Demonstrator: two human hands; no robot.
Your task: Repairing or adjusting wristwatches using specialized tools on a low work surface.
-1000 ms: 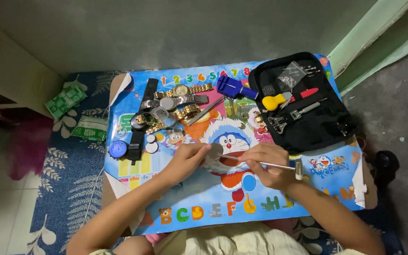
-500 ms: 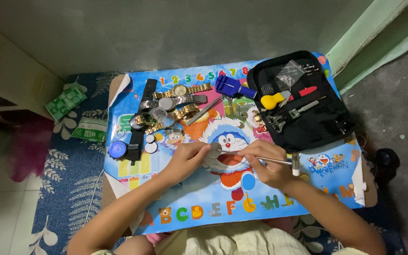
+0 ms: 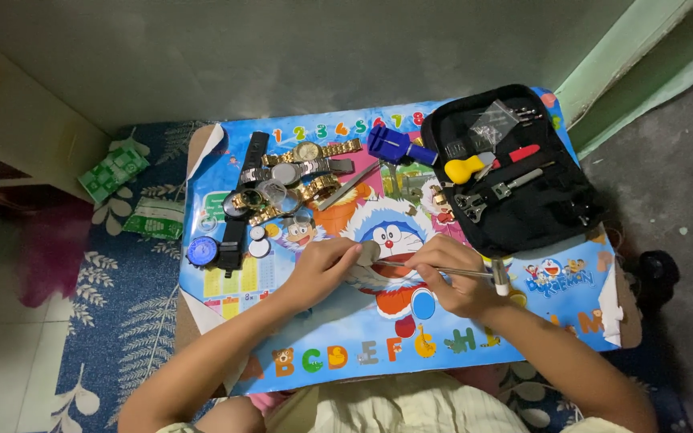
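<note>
Nearest the person, both forearms reach over the low counter [image 3: 571,321], which is covered with a bright cartoon mat. At the middle of that mat the left hand [image 3: 326,269] pinches a small round grey watch part [image 3: 368,253] between thumb and fingertips, its grip closed on the piece. Touching it from the right, the right hand [image 3: 455,277] is clenched around a thin metal tool [image 3: 451,270] that lies level, its tip meeting the watch part and its small hammer-like end sticking out past the wrist. Beyond the left hand, toward the mat's far left, lies a cluster of watches [image 3: 298,180] with gold and silver bands, a black strap [image 3: 242,200], loose round discs and a blue round case [image 3: 202,251]. Beyond the right hand, at the mat's far right corner, an open black tool pouch [image 3: 539,216] holds a yellow-handled tool [image 3: 464,169], a red-handled one and metal pliers. Just left of the pouch sits a blue plastic tool [image 3: 395,146]. Off the mat's left edge, green packets [image 3: 114,172] lie on a blue patterned rug [image 3: 122,321].
</note>
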